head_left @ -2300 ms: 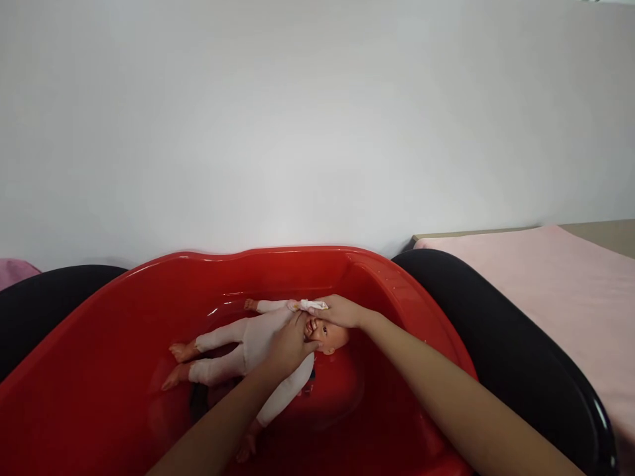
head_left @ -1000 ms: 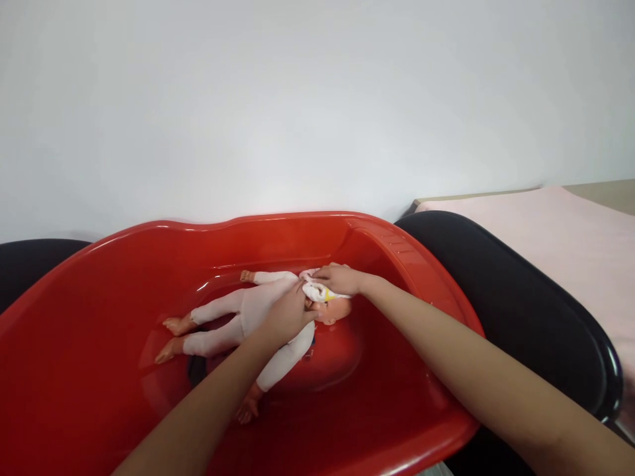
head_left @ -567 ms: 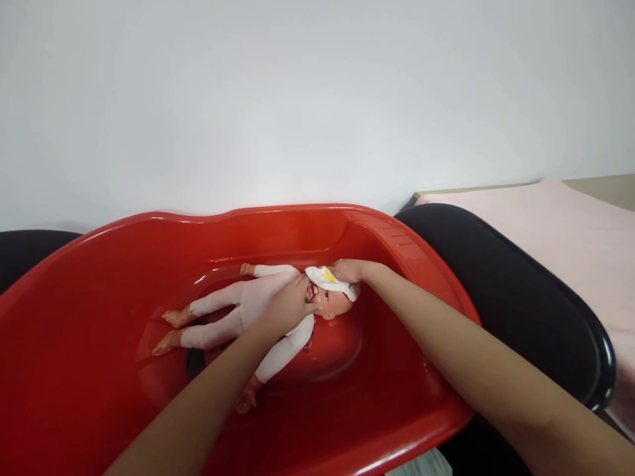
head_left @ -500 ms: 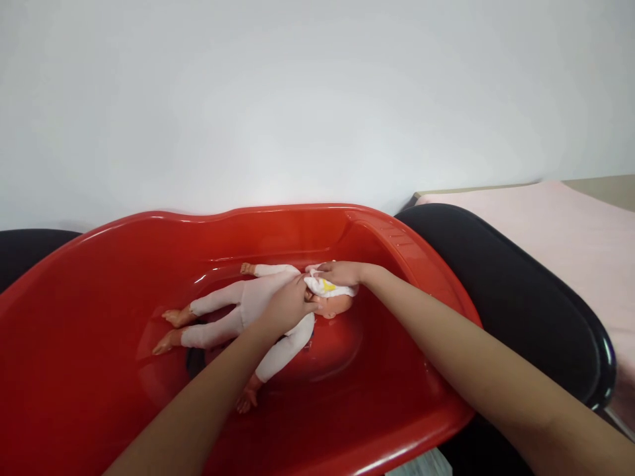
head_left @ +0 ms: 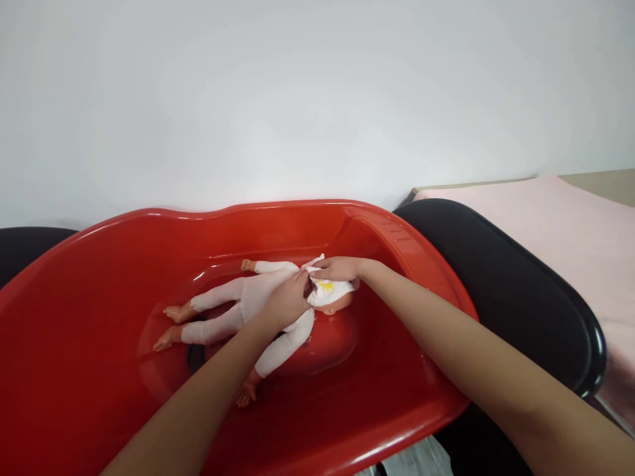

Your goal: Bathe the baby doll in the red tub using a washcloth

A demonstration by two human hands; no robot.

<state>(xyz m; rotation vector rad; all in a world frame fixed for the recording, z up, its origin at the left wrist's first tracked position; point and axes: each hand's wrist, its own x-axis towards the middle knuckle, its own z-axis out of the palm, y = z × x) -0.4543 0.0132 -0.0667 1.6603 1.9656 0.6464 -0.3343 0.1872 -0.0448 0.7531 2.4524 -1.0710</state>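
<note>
A baby doll (head_left: 258, 291) in a pale long-sleeved suit lies on its back in the red baby bathtub (head_left: 89, 297), head to the right. Over its face is a small white cloth (head_left: 331, 289) with a yellow print; part of the head shows below it. My left hand (head_left: 289, 299) rests over the doll's upper chest and neck, its bent fingers at the cloth's left edge. From the right, my right hand (head_left: 337, 268) pinches the cloth's upper edge, a corner sticking up beyond the fingers. Both thumbs are largely hidden.
The tub's far rim stands close to a pale wall (head_left: 297, 99). On the right are a black rounded panel (head_left: 501, 291) and a pink sheet (head_left: 560, 238) on a surface behind it. Another black edge (head_left: 34, 248) shows at the left.
The cloth has been spread lower over the doll's face, and its upper corner now sticks up. My left thumb no longer stretches across the doll's cheek.
</note>
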